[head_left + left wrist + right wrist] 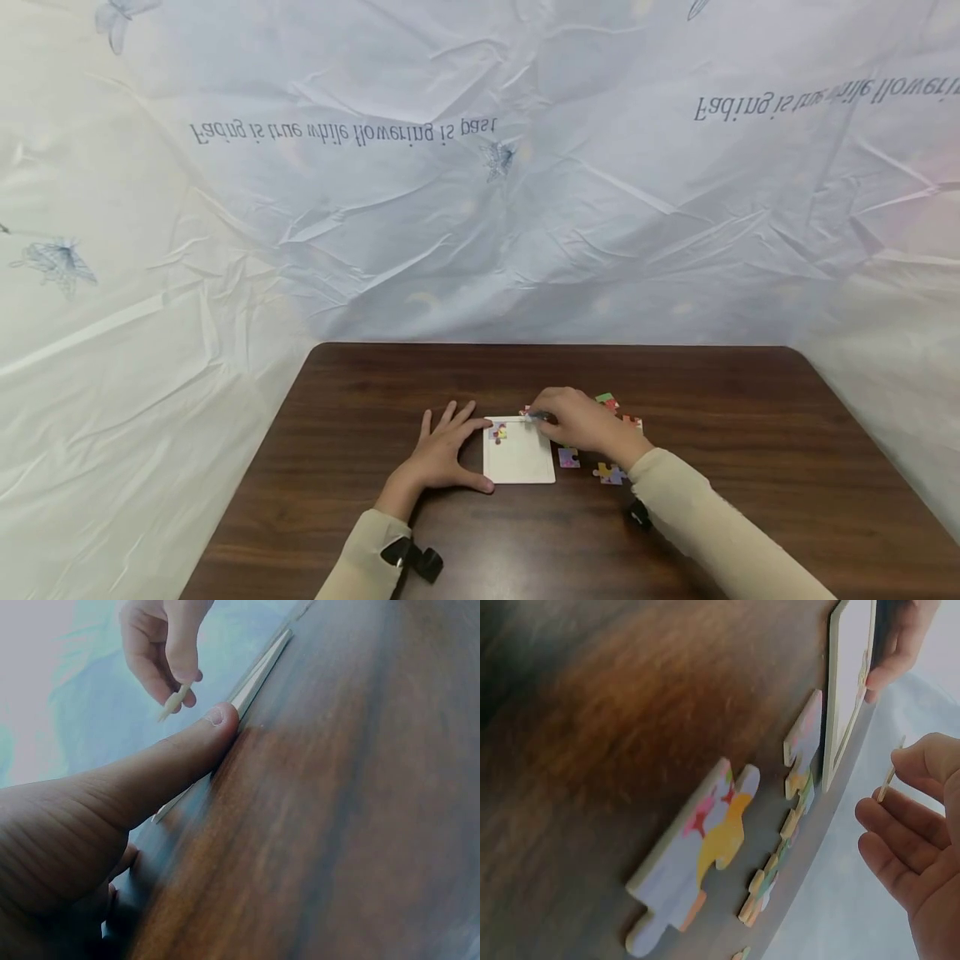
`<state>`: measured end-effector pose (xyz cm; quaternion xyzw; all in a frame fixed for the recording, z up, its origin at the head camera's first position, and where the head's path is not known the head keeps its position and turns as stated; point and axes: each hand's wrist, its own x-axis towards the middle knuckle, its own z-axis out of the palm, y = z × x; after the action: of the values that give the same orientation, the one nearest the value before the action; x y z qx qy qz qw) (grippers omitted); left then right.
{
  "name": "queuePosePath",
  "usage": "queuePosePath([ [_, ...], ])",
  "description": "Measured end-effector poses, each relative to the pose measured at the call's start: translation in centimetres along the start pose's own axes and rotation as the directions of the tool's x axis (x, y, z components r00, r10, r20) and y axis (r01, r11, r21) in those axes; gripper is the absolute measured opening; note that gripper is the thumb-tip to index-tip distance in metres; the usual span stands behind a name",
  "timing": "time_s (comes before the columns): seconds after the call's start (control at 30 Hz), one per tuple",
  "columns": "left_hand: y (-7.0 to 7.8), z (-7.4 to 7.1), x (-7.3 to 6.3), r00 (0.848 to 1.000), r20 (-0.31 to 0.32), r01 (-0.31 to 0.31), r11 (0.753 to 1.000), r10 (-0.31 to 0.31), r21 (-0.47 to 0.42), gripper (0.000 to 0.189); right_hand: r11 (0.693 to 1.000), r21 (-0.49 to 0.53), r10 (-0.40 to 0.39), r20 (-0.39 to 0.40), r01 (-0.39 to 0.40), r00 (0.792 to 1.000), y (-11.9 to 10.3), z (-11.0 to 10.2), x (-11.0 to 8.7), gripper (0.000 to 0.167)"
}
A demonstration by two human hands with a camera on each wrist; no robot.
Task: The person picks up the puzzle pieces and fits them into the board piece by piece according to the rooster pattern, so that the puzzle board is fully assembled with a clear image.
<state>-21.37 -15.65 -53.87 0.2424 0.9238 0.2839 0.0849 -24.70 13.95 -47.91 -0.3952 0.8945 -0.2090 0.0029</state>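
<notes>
A square white puzzle tray (525, 458) lies on the table, with a colourful puzzle piece (498, 432) in its far left corner. My left hand (446, 454) has its fingers spread beside the tray. Its thumb and index finger touch the tray's left edge; the left wrist view shows the thumb (187, 750) against the frame. Above the tray's far right corner, my right hand (581, 421) pinches a puzzle piece (889, 776) between thumb and fingers. That piece is seen edge-on in the right wrist view, so its picture is hidden.
Loose puzzle pieces lie right of the tray: a purplish one (568, 457), a yellow and lilac one (609, 473), and a green and red one (606, 402). Others lie partly behind my right hand. The dark wooden table (360, 417) meets a pale printed sheet (480, 250) behind.
</notes>
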Motion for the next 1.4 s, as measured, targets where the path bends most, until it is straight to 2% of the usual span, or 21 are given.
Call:
queuePosePath([
  [0.6, 0.1, -0.2, -0.1, 1.000, 0.000, -0.003, 1.000, 0.003, -0.005, 0.101, 1.000, 0.019, -0.006, 0.049, 0.005, 0.999, -0.7, 1.9, 0.5, 0.019],
  [1.0, 0.2, -0.3, -0.3, 1.000, 0.011, 0.002, 1.000, -0.002, -0.019, 0.101, 0.998, -0.059, 0.004, 0.073, 0.001, 0.997, -1.5, 3.1, 1.5, 0.021],
  [1.4, 0.2, -0.2, -0.2, 1.000, 0.008, 0.004, 1.000, -0.004, -0.012, 0.102, 0.991, -0.130, -0.020, 0.092, 0.032, 0.996, -1.9, 3.2, 2.0, 0.020],
])
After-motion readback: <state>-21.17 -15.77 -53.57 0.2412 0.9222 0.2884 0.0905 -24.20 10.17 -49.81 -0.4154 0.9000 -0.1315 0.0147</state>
